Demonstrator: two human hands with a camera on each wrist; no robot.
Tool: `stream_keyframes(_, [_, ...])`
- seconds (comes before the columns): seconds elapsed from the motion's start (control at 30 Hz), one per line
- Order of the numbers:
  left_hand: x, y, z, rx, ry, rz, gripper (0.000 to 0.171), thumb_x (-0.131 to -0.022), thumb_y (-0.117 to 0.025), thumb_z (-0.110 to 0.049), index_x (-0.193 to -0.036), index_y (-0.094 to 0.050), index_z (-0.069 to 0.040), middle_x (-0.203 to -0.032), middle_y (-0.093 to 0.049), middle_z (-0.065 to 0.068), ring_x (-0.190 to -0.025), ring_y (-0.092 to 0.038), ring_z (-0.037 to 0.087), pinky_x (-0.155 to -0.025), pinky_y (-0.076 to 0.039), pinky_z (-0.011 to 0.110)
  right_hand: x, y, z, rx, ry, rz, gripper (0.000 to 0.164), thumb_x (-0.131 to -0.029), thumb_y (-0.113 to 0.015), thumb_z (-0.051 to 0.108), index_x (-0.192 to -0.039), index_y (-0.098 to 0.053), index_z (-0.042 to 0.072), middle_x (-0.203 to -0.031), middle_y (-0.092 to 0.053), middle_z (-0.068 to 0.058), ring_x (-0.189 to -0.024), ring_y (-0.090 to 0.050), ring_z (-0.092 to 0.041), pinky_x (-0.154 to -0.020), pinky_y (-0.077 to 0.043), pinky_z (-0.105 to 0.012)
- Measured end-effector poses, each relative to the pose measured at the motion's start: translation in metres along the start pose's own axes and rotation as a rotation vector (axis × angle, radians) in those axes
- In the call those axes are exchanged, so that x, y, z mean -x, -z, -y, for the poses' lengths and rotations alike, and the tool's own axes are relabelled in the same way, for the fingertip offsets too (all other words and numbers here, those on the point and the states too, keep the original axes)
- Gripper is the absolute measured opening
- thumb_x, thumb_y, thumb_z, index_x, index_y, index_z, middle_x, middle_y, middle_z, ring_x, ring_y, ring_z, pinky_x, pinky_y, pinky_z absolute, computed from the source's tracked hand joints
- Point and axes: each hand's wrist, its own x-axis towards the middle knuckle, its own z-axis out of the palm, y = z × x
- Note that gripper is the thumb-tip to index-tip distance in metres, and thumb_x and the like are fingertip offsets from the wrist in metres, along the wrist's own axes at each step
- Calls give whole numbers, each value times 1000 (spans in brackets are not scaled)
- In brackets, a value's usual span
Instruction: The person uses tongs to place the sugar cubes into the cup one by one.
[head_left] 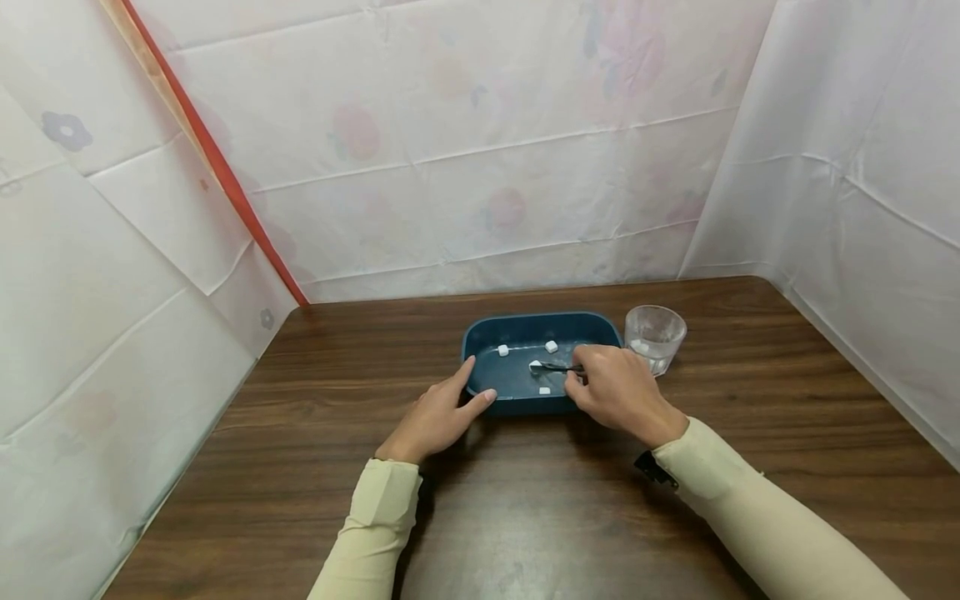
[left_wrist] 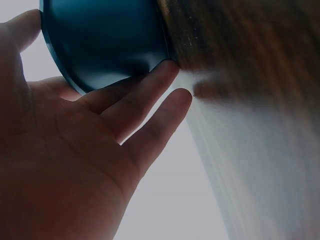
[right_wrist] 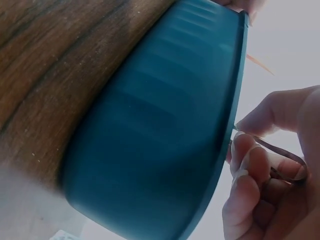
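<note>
One table (head_left: 300,417) lies below the fingers. On it I see the tray (head_left: 525,407), between both hands. Left hand (head_left: 438,414) rests its widely spread fingers on the tray's left end; right hand (head_left: 622,387) has fingers drawn narrow, the glass (head_left: 660,325) just beyond its knuckles. These fingers pinch the tweezers (head_left: 558,367); at the tips, leftward, sits one cube (head_left: 535,367), its grip unclear. I judge a light, even squeeze best.
</note>
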Motion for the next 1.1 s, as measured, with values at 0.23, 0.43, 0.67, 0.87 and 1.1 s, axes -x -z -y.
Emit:
stream_keyframes(0.23, [0, 0, 0, 6, -3, 4, 85, -96, -48, -68, -162, -22, -22, -160, -34, 3, -142, -39, 27, -111, -35, 53, -1, 9, -1, 5, 9, -26, 8, -85, -68, 10, -78, -66, 10, -67, -60, 2, -51, -48, -8, -45, -41, -29])
stream_keyframes(0.43, [1, -1, 2, 4, -6, 5, 86, -96, -49, -68, -162, -21, -21, -160, -33, 3, -143, -38, 27, -111, -35, 54, -2, 18, -3, 3, 6, -44, 8, -85, -67, 9, -77, -66, 9, -65, -59, 2, -50, -47, -8, -46, -41, -30])
stream_keyframes(0.67, [2, -1, 1, 13, -1, 4, 85, -96, -49, -68, -162, -21, -22, -160, -33, 2, -143, -38, 28, -111, -35, 55, -4, 30, -6, 10, -13, -69, 10, -85, -65, 9, -75, -65, 10, -61, -55, 3, -47, -42, -8, -44, -37, -30])
stream_keyframes(0.87, [1, 0, 0, 4, -3, 4, 85, -96, -49, -67, -162, -22, -21, -160, -33, 2, -143, -37, 27, -112, -35, 54, -5, 39, -10, 31, -34, -70, 9, -85, -64, 11, -76, -66, 9, -60, -56, 3, -46, -43, -9, -43, -37, -29])
stream_keyframes(1.1, [1, 0, -2, 8, -3, 2, 84, -96, -49, -67, -162, -22, -21, -159, -34, 3, -142, -39, 27, -111, -36, 54, -6, 48, -14, 70, -69, -80, 10, -85, -62, 14, -77, -67, 10, -62, -59, 1, -49, -48, -12, -44, -43, -35])
